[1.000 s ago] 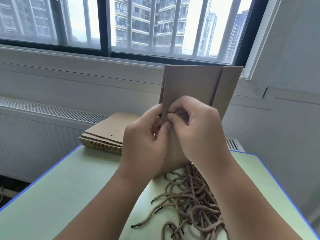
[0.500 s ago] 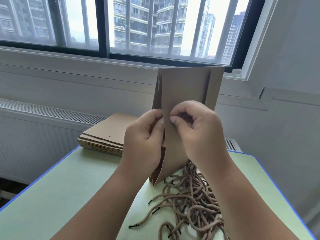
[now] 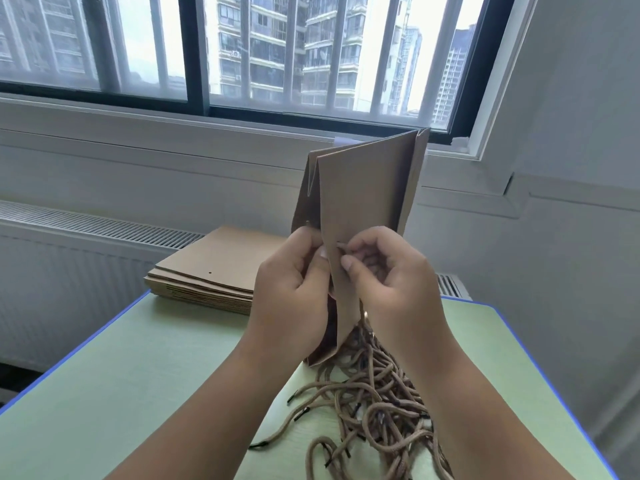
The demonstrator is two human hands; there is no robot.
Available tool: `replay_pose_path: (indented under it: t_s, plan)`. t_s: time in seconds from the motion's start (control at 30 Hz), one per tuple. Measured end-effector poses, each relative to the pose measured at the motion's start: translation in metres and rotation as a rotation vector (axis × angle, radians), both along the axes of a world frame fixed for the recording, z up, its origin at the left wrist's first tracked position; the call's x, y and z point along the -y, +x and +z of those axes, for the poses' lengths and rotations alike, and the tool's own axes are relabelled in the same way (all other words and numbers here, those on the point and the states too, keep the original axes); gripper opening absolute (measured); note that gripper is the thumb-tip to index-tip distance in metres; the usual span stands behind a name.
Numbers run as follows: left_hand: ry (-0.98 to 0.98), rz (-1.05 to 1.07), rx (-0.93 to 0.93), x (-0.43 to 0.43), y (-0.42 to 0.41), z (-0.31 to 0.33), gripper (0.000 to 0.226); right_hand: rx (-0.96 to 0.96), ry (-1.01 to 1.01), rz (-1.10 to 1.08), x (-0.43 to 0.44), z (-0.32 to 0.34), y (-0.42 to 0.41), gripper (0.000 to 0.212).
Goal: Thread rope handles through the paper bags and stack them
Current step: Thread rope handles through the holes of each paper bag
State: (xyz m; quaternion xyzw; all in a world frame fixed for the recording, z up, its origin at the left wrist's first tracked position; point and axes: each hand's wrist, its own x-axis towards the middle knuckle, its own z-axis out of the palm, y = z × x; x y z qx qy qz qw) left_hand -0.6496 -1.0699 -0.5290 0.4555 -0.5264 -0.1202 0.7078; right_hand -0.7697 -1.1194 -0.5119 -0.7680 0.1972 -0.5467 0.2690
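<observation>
Pale green tabletop with blue rim [image 3: 121,393], set against a white wall under a dark-framed barred window [image 3: 277,53]; tower blocks outside. White slatted heater grille [image 3: 86,223] along the wall, left. Far left corner of the tabletop: stack of flat brown paper bags [image 3: 214,271], punched hole visible on the top one. Centre, raised above the tabletop: one folded brown paper bag [image 3: 367,188], upright. Left hand [image 3: 294,296] curled round its near edge, thumb pressed on the paper. Right hand [image 3: 394,289] curled, thumb and forefinger pinching a tan rope end [image 3: 341,247] at the bag's face. Near right of the tabletop: tangled heap of tan black-tipped rope handles [image 3: 381,403].
</observation>
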Motion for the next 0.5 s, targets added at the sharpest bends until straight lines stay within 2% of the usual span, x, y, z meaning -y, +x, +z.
replay_pose_path:
  t_s: [0.07, 0.23, 0.33, 0.5]
  plan:
    - [-0.018, 0.031, -0.010, -0.001, -0.002, 0.002, 0.021, 0.045, 0.024, 0.002, -0.001, -0.004, 0.000, 0.007]
    - [-0.008, 0.078, 0.032, 0.000, -0.001, 0.002, 0.021, 0.049, -0.005, 0.016, -0.005, -0.009, 0.004, 0.022]
    - [0.078, 0.070, 0.105, 0.002, 0.003, -0.005, 0.018, 0.052, 0.023, 0.020, -0.006, -0.011, 0.005, 0.027]
    - [0.295, 0.000, 0.248, 0.005, 0.012, -0.014, 0.023, 0.039, 0.078, 0.018, 0.001, -0.018, 0.001, 0.018]
